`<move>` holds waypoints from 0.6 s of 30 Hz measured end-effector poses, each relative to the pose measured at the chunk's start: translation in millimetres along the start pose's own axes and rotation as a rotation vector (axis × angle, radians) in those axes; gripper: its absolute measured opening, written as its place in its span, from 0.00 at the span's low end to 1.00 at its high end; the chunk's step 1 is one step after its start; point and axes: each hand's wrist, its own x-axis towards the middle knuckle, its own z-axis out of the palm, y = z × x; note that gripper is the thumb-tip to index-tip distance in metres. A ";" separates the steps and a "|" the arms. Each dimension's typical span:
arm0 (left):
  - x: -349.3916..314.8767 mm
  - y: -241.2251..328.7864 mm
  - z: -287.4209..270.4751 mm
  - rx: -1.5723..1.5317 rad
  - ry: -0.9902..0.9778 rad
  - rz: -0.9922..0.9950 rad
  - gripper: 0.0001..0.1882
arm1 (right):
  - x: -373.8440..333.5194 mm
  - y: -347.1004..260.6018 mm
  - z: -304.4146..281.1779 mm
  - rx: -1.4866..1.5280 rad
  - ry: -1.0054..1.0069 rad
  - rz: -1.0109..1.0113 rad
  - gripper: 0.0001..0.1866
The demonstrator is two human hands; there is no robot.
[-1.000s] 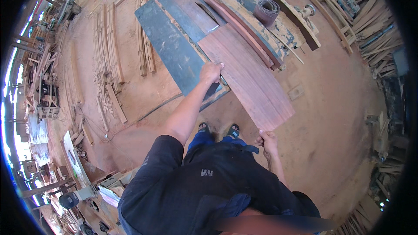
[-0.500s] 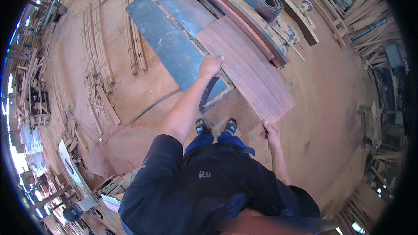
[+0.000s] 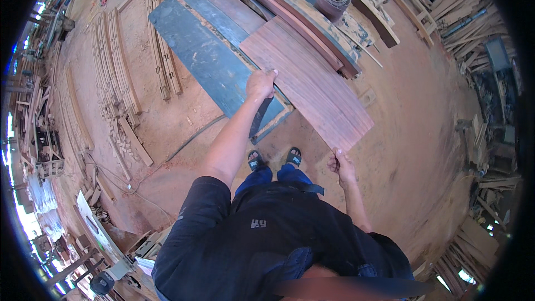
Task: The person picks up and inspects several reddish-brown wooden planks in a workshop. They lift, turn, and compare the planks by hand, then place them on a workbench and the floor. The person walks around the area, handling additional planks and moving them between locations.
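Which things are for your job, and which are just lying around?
In use:
Reddish-brown board, its edge touched by left hand, its near corner held by right hand
Blue-grey table, under part of it

Probably just lying around:
Long wooden strips on the floor
Brown roll beyond the board
Wood pile at right

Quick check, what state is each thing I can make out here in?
Blue-grey table: scuffed
Wooden board: lying partly on the table, near end overhanging
Left hand: at the board's left edge
Right hand: curled at the board's near corner
Brown roll: coiled
Wooden strips: lying side by side
Sandals: worn
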 end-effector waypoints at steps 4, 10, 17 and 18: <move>-2.1 -2.5 2.6 0.040 0.033 0.031 0.29 | -1.6 -1.4 -4.3 -0.090 0.023 -0.001 0.28; -6.6 4.3 8.1 0.102 0.095 0.037 0.30 | 9.1 -24.2 -21.7 -0.036 0.145 0.032 0.27; -63.3 -20.8 41.8 -0.155 -0.218 0.022 0.29 | 32.5 -24.8 -26.7 0.034 0.140 -0.020 0.16; -83.7 -27.7 58.0 -0.098 -0.331 0.016 0.30 | 32.7 -24.9 -27.4 0.038 0.075 -0.063 0.16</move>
